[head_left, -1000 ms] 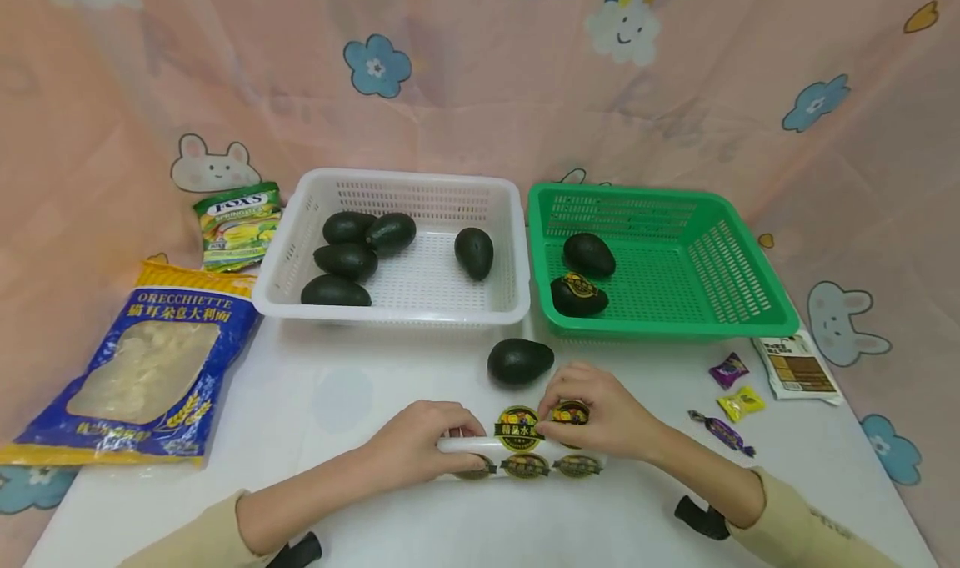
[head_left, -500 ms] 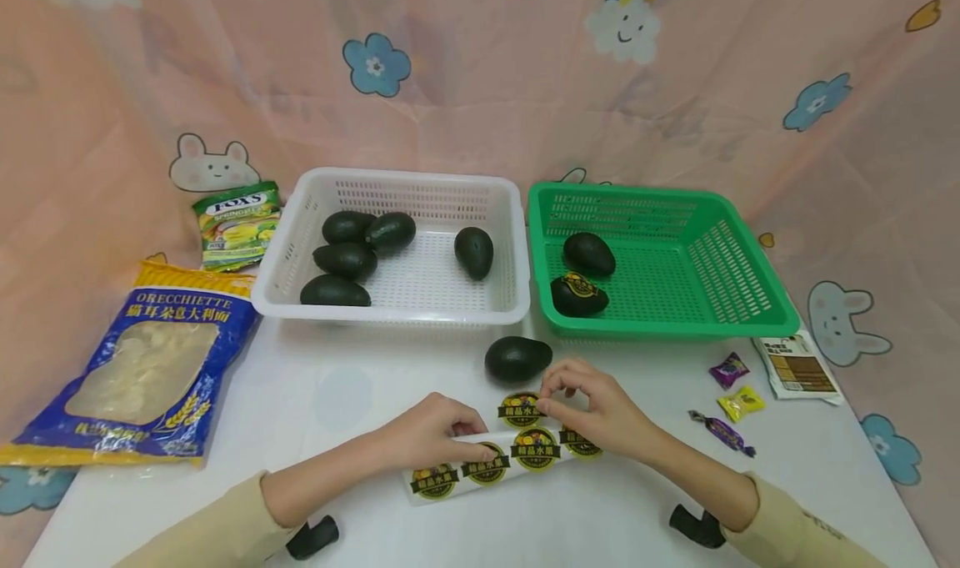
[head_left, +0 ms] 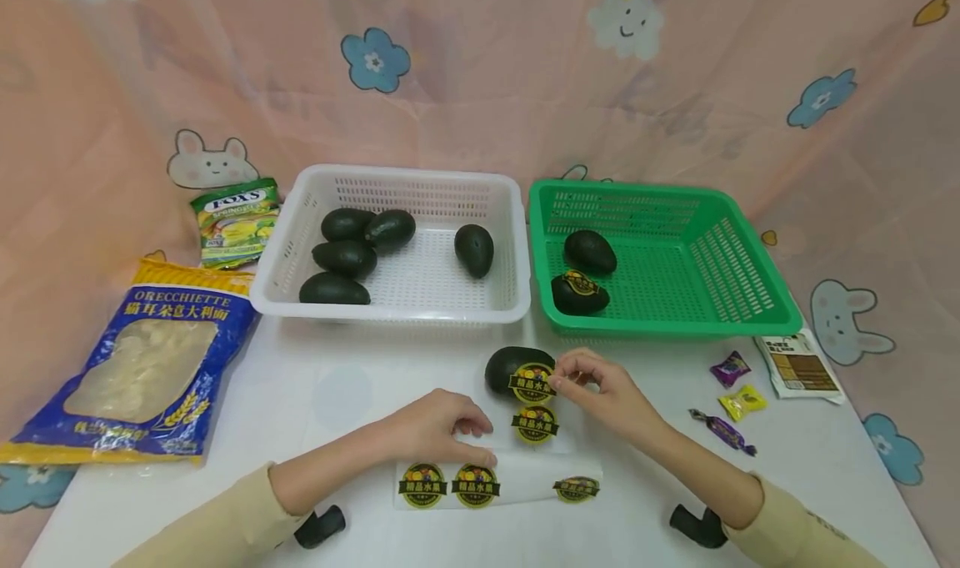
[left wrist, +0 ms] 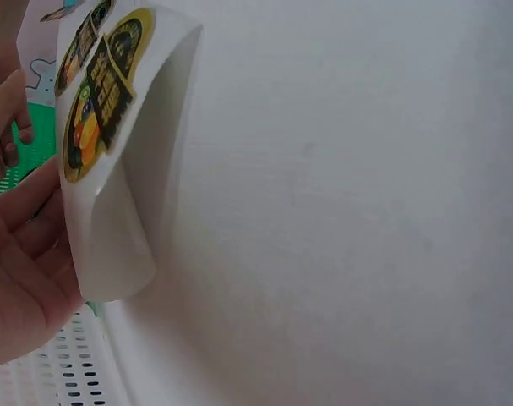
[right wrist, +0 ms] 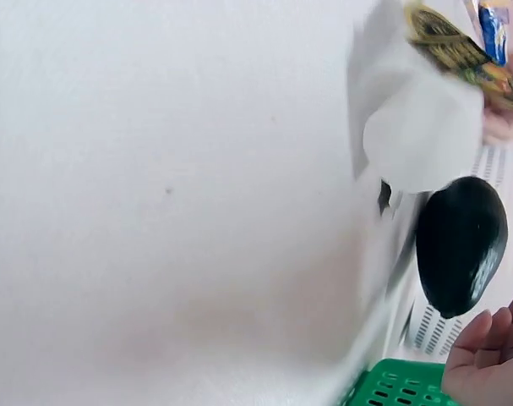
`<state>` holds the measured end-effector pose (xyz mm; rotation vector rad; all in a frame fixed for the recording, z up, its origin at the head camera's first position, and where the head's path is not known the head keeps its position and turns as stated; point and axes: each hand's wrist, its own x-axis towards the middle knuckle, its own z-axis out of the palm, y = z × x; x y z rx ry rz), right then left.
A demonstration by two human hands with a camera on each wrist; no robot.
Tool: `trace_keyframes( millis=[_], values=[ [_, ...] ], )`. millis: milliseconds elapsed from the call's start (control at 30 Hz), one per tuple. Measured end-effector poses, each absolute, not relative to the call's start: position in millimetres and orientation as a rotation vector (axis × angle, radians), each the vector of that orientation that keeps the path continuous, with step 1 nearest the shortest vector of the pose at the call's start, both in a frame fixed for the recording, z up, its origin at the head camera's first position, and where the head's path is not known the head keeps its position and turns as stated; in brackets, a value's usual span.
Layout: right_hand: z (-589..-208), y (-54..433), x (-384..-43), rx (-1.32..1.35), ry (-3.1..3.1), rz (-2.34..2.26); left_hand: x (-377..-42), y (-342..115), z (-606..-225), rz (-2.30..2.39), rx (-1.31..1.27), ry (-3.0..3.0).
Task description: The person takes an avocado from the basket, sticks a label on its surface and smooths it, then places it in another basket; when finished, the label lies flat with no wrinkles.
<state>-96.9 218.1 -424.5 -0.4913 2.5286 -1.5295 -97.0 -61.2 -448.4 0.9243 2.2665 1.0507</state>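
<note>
My right hand [head_left: 603, 389] pinches the edge of a round black-and-gold fruit sticker [head_left: 531, 384]. In the head view, this sticker overlaps a dark avocado [head_left: 504, 369] lying on the table in front of the baskets. My left hand [head_left: 442, 429] holds the white sticker sheet [head_left: 517, 476], its thumb on the front face. More stickers [head_left: 423, 486] sit on the sheet, with a bare patch among them. The sheet [left wrist: 112, 245] curls over beside the palm in the left wrist view. In the right wrist view the avocado [right wrist: 461, 245] lies near my fingertips [right wrist: 480, 326].
A white basket [head_left: 450, 309] holds several avocados. To its right, a green basket [head_left: 675, 322] has two avocados, one bearing a sticker. A pasta bag [head_left: 142, 359] and a FOX'S candy bag [head_left: 238, 222] lie left. Wrapped candies [head_left: 742, 403] and a white-brown packet [head_left: 798, 368] lie right.
The sheet has been unrolled and tipped toward me. My right hand has lifted a sticker from it and drawn it up in front of the avocado. The left hand stays at the sheet.
</note>
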Motion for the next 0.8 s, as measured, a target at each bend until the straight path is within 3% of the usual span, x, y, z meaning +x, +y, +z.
trace_keyframes(
  millis=[367, 800],
  values=[
    [-422.3, 211.3, -92.4, -0.429, 2.383, -1.570, -92.3, -43.8, -437.3, 1.487, 0.674, 2.213],
    [-436.0, 204.1, -82.6, -0.865, 2.818, -1.500, -81.5, -34.0, -431.4, 1.434, 0.461, 2.146]
  ],
)
